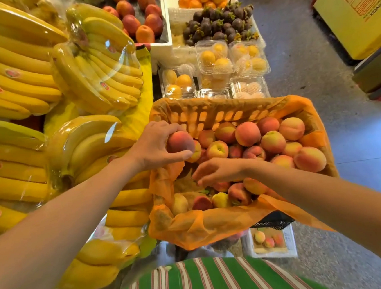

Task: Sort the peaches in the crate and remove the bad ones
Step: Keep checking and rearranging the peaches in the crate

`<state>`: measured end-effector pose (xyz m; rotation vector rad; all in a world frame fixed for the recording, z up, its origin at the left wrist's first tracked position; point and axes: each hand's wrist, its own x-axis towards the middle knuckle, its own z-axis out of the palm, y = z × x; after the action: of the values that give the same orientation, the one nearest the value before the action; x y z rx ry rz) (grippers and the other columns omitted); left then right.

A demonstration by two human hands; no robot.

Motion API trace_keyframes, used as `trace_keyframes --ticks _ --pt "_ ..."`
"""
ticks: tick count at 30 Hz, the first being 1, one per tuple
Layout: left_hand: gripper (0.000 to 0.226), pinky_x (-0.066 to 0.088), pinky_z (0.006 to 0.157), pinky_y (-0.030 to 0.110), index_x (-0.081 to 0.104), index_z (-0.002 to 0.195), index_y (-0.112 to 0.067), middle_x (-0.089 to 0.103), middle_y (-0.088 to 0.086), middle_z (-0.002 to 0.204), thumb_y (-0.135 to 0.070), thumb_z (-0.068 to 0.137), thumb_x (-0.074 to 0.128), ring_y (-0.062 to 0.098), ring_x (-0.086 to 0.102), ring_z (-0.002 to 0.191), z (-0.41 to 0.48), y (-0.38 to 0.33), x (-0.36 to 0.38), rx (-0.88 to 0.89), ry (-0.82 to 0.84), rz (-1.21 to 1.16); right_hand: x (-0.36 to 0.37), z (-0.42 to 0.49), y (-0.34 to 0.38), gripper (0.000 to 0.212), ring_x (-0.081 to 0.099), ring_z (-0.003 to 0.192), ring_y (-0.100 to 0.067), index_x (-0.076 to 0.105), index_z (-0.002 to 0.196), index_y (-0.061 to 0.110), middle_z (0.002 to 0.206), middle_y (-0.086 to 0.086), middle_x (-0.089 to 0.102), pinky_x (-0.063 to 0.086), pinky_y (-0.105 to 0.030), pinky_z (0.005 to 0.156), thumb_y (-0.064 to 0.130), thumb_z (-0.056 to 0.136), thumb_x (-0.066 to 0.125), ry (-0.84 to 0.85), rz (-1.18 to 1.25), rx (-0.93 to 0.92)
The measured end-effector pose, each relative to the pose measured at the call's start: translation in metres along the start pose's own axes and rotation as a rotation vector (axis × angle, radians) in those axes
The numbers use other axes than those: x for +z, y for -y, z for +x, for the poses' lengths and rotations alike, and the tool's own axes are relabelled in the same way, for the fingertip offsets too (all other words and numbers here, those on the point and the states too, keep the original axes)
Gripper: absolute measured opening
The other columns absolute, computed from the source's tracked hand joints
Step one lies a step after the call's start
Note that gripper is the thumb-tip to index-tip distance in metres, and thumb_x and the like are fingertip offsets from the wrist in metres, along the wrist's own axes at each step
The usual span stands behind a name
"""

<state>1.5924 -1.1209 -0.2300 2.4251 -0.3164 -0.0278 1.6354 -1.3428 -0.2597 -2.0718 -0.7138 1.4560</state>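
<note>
Left hand (155,145) has its fingers and thumb curled round one peach (180,142), held just above the left end of the orange-lined crate (216,224). Right hand (216,171) reaches down among the peaches at the near side, fingers loosely bent, but I honestly can't tell if it's pinching anything. Risk imo: squeeze too hard and a good one bruises, or digging sets the far pile (266,141) rolling. Fruit under the right hand is hidden, so are any bad spots.

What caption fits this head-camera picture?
Left hand holds a round pink-orange peach; right hand reaches into the orange-lined plastic crate.
</note>
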Motion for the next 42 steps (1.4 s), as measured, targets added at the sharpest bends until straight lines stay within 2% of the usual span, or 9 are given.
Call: trace_keyframes --ticks 3,6,13,18,22,28,35,39,42 --pt "0.068 0.023 0.097 0.030 0.063 0.109 -0.037 0.054 -0.005 0.110 -0.080 0.057 0.055 0.019 0.041 0.117 -0.006 0.004 0.002 -0.053 0.043 0.051 0.017 0.018 -0.005 0.048 0.059 0.114 -0.024 0.053 0.132 0.010 0.129 -0.007 0.059 0.049 -0.033 0.092 0.022 0.088 0.069 0.137 -0.318 0.078" --pt "0.064 0.019 0.100 0.032 0.061 0.108 -0.044 0.051 -0.005 0.113 -0.082 0.056 0.057 0.023 0.038 0.123 -0.010 0.008 0.003 -0.050 0.065 0.071 0.028 0.035 -0.012 0.065 0.057 0.113 -0.026 0.047 0.136 0.019 0.127 -0.003 0.058 0.048 -0.035 0.088 0.039 0.081 0.075 0.234 -0.575 0.148" --pt "0.064 0.013 0.100 0.028 0.062 0.108 -0.042 0.049 -0.005 0.113 -0.078 0.056 0.062 0.015 0.035 0.123 -0.013 0.009 -0.002 -0.041 0.069 0.044 0.034 0.047 -0.019 0.064 0.057 0.095 -0.025 0.050 0.130 0.018 0.115 -0.007 0.060 0.044 -0.032 0.072 0.040 0.077 0.077 0.244 -0.713 0.018" --pt "0.070 0.014 0.097 0.026 0.063 0.110 -0.040 0.046 -0.006 0.113 -0.078 0.051 0.065 0.010 0.027 0.117 -0.009 0.008 -0.005 -0.049 0.064 0.044 0.001 0.023 -0.009 0.058 0.054 0.108 -0.019 0.051 0.126 0.029 0.124 0.001 0.053 0.052 -0.037 0.089 0.033 0.075 0.080 0.070 -0.294 0.000" --pt "0.070 0.024 0.094 0.028 0.060 0.110 -0.043 0.052 -0.005 0.116 -0.080 0.051 0.062 0.018 0.037 0.118 -0.004 0.007 -0.005 -0.091 0.035 0.014 -0.028 -0.009 0.001 0.059 0.047 0.124 -0.015 0.051 0.127 0.039 0.135 0.008 0.046 0.049 -0.038 0.101 0.035 0.075 0.080 -0.061 0.073 -0.032" --pt "0.061 0.054 0.083 0.030 0.061 0.112 -0.023 0.064 -0.007 0.109 -0.054 0.064 0.080 0.012 0.060 0.101 0.001 -0.009 -0.008 -0.065 0.014 -0.245 -0.035 -0.039 0.003 0.054 0.050 0.124 -0.019 0.052 0.127 0.028 0.136 0.000 0.047 0.050 -0.042 0.100 0.023 0.079 0.075 -0.112 0.358 -0.123" --pt "0.045 0.051 0.075 0.016 0.063 0.113 -0.021 0.063 -0.003 0.108 -0.040 0.074 0.075 0.010 0.060 0.100 0.015 -0.034 -0.003 -0.283 -0.048 -0.685 -0.031 -0.064 -0.001 0.074 0.068 0.095 -0.025 0.057 0.119 0.001 0.104 -0.015 0.068 0.057 -0.029 0.078 0.032 0.057 0.084 -0.013 1.283 -0.205" --pt "0.042 0.058 0.084 0.036 0.065 0.113 -0.028 0.064 0.001 0.116 -0.041 0.074 0.073 0.019 0.062 0.107 0.023 -0.041 0.002 -0.339 0.015 -0.833 -0.031 -0.079 -0.002 0.072 0.061 0.094 -0.024 0.064 0.113 0.008 0.107 -0.015 0.065 0.054 -0.022 0.069 0.042 0.056 0.090 -0.134 1.286 -0.266" --pt "0.038 0.057 0.081 0.031 0.065 0.113 -0.028 0.064 0.003 0.116 -0.033 0.076 0.070 0.020 0.063 0.106 0.030 -0.049 0.005 -0.332 0.084 -0.947 -0.035 -0.090 -0.010 0.078 0.061 0.088 -0.020 0.059 0.114 0.009 0.101 -0.012 0.064 0.054 -0.024 0.073 0.038 0.050 0.093 -0.191 1.260 -0.277"
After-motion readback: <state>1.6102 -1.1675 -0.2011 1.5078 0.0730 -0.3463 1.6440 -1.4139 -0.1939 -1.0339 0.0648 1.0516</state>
